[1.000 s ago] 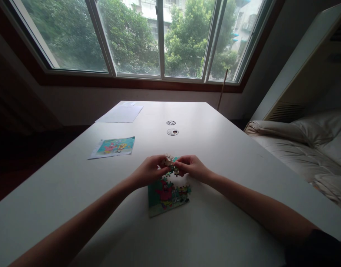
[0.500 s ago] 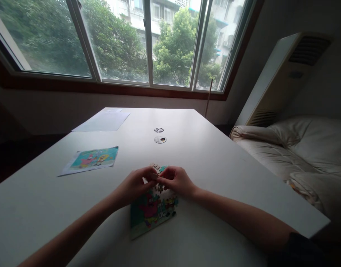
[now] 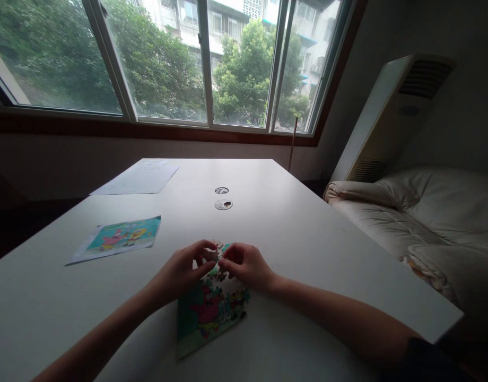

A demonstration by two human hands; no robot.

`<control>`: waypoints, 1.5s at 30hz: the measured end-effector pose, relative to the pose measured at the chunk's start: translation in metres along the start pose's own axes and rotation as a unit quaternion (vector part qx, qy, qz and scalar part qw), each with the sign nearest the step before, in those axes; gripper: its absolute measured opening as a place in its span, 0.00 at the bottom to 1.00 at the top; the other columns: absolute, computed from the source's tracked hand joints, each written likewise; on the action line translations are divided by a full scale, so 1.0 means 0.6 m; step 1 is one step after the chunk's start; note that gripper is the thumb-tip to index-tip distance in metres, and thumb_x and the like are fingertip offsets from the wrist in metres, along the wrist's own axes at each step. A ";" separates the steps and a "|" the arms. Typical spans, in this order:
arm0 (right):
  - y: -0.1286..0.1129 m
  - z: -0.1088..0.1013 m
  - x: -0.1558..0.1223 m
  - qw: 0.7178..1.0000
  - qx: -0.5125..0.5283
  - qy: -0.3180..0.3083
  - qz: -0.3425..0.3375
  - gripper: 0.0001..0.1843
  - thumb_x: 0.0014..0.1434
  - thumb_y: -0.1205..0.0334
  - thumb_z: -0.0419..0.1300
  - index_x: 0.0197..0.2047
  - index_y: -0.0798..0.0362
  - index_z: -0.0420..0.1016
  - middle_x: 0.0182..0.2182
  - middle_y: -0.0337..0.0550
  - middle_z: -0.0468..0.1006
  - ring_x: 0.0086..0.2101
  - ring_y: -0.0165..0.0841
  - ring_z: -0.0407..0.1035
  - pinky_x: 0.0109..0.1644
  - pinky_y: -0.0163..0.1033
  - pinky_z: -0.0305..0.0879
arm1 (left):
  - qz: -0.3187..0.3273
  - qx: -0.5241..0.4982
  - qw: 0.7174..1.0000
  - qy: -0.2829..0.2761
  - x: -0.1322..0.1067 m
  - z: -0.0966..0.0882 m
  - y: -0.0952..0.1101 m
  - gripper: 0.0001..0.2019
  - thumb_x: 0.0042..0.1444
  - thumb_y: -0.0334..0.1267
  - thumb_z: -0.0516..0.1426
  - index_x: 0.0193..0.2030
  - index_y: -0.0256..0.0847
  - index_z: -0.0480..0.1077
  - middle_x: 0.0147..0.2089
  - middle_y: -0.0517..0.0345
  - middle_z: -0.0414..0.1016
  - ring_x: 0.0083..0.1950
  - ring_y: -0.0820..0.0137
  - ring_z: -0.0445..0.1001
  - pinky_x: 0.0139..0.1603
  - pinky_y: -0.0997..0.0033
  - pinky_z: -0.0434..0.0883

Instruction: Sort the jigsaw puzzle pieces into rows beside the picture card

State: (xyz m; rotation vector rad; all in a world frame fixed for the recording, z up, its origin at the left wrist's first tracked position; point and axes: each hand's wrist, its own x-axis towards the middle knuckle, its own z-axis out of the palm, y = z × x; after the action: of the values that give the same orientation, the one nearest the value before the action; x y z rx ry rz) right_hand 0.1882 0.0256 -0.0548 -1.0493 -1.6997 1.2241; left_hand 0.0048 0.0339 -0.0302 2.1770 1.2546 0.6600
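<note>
A partly assembled jigsaw puzzle [image 3: 208,313] with a pink starfish character lies on the table in front of me, its far edge ragged. Over its far side is my left hand [image 3: 194,264], thumb and index finger apart, with no piece clearly seen between them. My right hand [image 3: 247,267] faces it with the fingertips pinched on what looks like a small puzzle piece, mostly covered by the fingers. Loose puzzle pieces [image 3: 221,276] lie beneath and just beyond both hands, partly hidden by them.
A printed reference picture [image 3: 127,234] lies on the white table [image 3: 307,244] to the left. Farther back are a paper sheet [image 3: 136,179] and two round inserts [image 3: 224,205] in the tabletop. A cream sofa [image 3: 387,217] stands to the right, past the table's edge.
My left thumb and index finger have spread apart, and the two hands' fingertips have separated slightly. The whole view has shifted a little, moving the scene left and down.
</note>
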 end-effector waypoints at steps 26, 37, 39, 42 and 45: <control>-0.007 0.024 -0.003 0.983 -0.109 0.148 -0.020 0.09 0.52 0.57 0.56 0.31 0.54 0.69 0.27 0.37 0.73 0.21 0.23 0.60 0.26 0.30 0.58 | -0.006 -0.005 0.999 -0.032 0.005 0.009 0.003 0.12 0.51 0.45 0.51 0.30 0.39 0.69 0.27 0.60 0.72 0.29 0.72 0.67 0.29 0.77 0.63; -0.004 0.022 -0.001 0.986 -0.097 0.132 -0.033 0.11 0.52 0.58 0.56 0.39 0.53 0.68 0.24 0.36 0.71 0.22 0.24 0.62 0.27 0.29 0.59 | -0.006 0.038 0.999 -0.006 0.005 0.003 -0.004 0.14 0.51 0.47 0.50 0.30 0.39 0.69 0.26 0.61 0.72 0.26 0.73 0.65 0.27 0.77 0.61; -0.002 0.016 0.001 0.984 -0.118 0.124 -0.041 0.10 0.53 0.58 0.56 0.38 0.52 0.69 0.24 0.35 0.71 0.22 0.24 0.62 0.27 0.29 0.59 | -0.011 0.053 0.999 -0.001 0.004 0.000 -0.007 0.13 0.51 0.46 0.50 0.31 0.39 0.70 0.27 0.60 0.73 0.27 0.72 0.66 0.28 0.77 0.62; 0.001 0.005 0.003 0.976 -0.181 0.113 -0.052 0.08 0.53 0.58 0.56 0.36 0.52 0.70 0.24 0.36 0.71 0.23 0.25 0.62 0.29 0.30 0.60 | -0.021 0.074 0.997 0.002 0.003 -0.002 -0.015 0.12 0.51 0.45 0.50 0.32 0.40 0.71 0.29 0.59 0.74 0.30 0.71 0.68 0.31 0.75 0.63; 0.001 -0.002 0.002 0.960 -0.243 0.120 -0.077 0.09 0.53 0.60 0.56 0.38 0.51 0.71 0.31 0.40 0.72 0.29 0.27 0.65 0.35 0.33 0.61 | -0.022 0.089 0.996 0.023 0.004 -0.003 -0.021 0.13 0.51 0.44 0.51 0.35 0.41 0.72 0.34 0.57 0.74 0.30 0.71 0.68 0.32 0.74 0.64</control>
State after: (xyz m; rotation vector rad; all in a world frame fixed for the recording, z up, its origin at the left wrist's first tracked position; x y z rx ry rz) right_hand 0.1892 0.0274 -0.0551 -1.2611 -1.8900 0.5592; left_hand -0.0030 0.0415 -0.0369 2.2802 1.4294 0.6045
